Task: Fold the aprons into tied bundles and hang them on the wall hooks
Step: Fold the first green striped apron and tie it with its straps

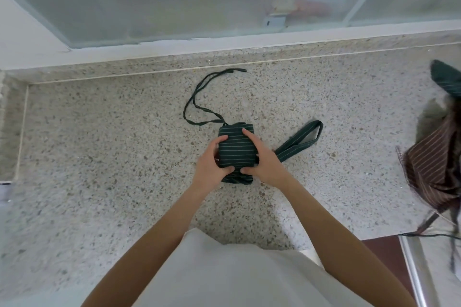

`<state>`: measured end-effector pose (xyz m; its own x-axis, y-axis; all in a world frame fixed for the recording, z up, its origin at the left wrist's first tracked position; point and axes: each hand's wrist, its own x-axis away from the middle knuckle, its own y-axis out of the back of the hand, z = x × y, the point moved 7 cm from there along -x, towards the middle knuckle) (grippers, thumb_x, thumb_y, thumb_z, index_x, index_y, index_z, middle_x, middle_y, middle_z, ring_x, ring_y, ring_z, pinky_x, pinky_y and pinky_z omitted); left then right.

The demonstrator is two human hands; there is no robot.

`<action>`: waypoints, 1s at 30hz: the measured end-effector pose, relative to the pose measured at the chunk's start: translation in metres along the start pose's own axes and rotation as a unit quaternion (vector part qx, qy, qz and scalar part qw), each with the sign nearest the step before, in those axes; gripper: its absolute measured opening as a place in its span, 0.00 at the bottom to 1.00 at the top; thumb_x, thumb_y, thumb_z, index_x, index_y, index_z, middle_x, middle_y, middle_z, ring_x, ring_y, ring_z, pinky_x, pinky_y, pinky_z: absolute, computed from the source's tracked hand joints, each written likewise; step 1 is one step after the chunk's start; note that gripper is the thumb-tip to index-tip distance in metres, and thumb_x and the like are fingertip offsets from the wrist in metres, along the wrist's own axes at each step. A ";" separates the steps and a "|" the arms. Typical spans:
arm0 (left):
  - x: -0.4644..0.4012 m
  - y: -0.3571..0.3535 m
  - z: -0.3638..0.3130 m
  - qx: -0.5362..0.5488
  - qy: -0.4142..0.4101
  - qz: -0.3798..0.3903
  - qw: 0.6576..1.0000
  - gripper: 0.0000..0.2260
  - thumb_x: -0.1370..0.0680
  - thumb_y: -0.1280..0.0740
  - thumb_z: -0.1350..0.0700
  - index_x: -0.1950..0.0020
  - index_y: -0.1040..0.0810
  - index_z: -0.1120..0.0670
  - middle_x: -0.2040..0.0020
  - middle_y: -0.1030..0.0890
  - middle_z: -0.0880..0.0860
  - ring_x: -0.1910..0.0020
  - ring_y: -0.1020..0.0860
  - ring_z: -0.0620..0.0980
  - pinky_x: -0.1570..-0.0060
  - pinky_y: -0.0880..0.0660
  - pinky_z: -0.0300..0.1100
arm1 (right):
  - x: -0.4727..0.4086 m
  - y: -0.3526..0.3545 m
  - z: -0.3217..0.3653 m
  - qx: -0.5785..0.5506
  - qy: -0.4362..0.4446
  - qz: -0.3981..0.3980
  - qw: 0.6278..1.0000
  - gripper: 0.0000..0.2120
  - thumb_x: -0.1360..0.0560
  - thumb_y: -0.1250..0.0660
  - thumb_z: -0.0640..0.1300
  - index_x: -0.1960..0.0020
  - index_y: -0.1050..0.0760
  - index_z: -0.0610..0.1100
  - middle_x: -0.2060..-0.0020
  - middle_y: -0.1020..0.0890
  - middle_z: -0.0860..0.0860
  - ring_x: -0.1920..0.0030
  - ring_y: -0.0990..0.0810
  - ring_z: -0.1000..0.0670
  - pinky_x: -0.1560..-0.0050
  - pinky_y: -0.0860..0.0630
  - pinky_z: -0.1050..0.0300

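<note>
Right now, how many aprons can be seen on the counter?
3: a green apron folded under both hands, a brown apron crumpled at the right edge, another green one behind it. More may lie outside the view.

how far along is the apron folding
Done: the green striped apron is folded into a compact bundle on the counter. In hand: left hand and right hand grip it. Left: its thin ties lie loose, untied; brown apron unfolded; nothing hung.
</note>
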<state>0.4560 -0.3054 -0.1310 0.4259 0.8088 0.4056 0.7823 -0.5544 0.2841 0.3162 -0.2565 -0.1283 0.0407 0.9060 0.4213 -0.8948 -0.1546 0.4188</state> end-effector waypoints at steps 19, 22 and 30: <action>0.013 0.004 0.018 -0.322 -0.262 0.051 0.908 0.22 0.32 0.35 0.39 0.47 0.28 0.53 0.47 0.20 0.51 0.50 0.23 0.50 0.45 0.37 0.36 | 0.015 -0.024 -0.011 0.309 0.171 -0.046 0.934 0.32 0.34 0.25 0.54 0.34 0.33 0.49 0.36 0.25 0.53 0.31 0.33 0.51 0.26 0.48 0.48; 0.009 0.004 0.026 -0.309 -0.201 0.062 0.928 0.27 0.35 0.36 0.40 0.40 0.26 0.53 0.46 0.20 0.52 0.48 0.23 0.52 0.46 0.38 0.35 | 0.009 -0.022 -0.010 0.286 0.170 -0.053 0.941 0.25 0.33 0.26 0.49 0.39 0.29 0.48 0.40 0.23 0.52 0.34 0.30 0.49 0.27 0.46 0.51; -0.001 0.026 0.003 -0.116 -0.096 0.041 0.988 0.23 0.34 0.29 0.38 0.42 0.26 0.45 0.49 0.20 0.44 0.47 0.24 0.42 0.44 0.29 0.37 | 0.016 0.004 0.021 0.020 0.068 -0.066 0.995 0.18 0.30 0.26 0.45 0.44 0.30 0.46 0.53 0.20 0.55 0.52 0.21 0.56 0.49 0.22 0.57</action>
<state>0.4772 -0.3201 -0.1261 0.5791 0.7698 0.2685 0.6264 -0.6309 0.4578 0.3230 -0.2510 -0.1029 0.0941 0.9638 0.2496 -0.8668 -0.0440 0.4967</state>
